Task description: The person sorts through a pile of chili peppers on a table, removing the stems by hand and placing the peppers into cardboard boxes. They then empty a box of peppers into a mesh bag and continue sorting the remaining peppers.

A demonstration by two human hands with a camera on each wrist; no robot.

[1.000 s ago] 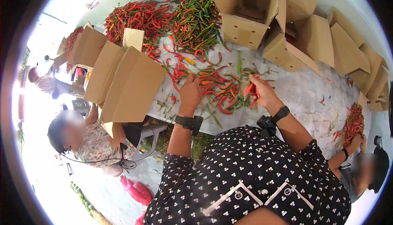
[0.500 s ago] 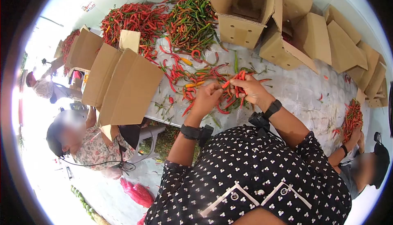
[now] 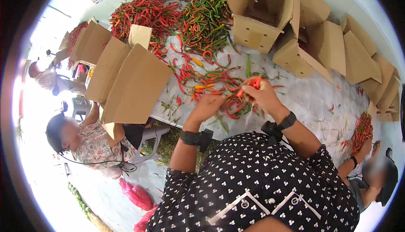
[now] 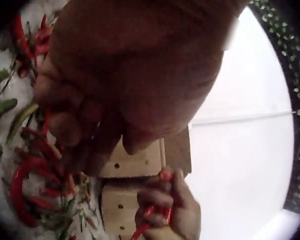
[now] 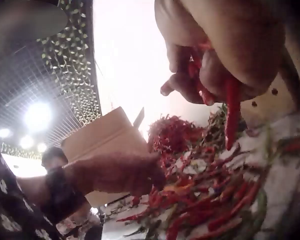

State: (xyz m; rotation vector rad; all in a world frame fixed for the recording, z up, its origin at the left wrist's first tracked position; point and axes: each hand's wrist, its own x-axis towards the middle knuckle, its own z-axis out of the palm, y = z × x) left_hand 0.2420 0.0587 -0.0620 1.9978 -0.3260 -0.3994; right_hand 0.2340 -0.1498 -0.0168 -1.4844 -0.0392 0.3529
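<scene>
In the head view, my right hand (image 3: 266, 98) grips a small bunch of red chilies (image 3: 253, 82) above the scattered ones. One chili (image 5: 232, 107) juts down between its fingers in the right wrist view. My left hand (image 3: 210, 106) is just left of the bunch, low over the loose chilies (image 3: 231, 110), blurred, its fingers pointing toward the right hand. In the left wrist view its fingers (image 4: 65, 127) are loosely bent, with nothing showing between them. Red, orange and greenish chilies lie spread around both hands on the pale tabletop (image 3: 308, 105).
Behind the loose chilies rise a red chili heap (image 3: 143, 17) and a greener heap (image 3: 206, 23). An open cardboard box (image 3: 255, 33) stands at the back, others beside it. A box with raised flaps (image 3: 137, 84) is at left. Two people (image 3: 69, 135) sit at either side; another chili pile (image 3: 362, 130) is far right.
My left hand came in to the chilies in my right hand, then drew slightly left of them. My right hand moved left, then a little back right, still gripping the red chilies.
</scene>
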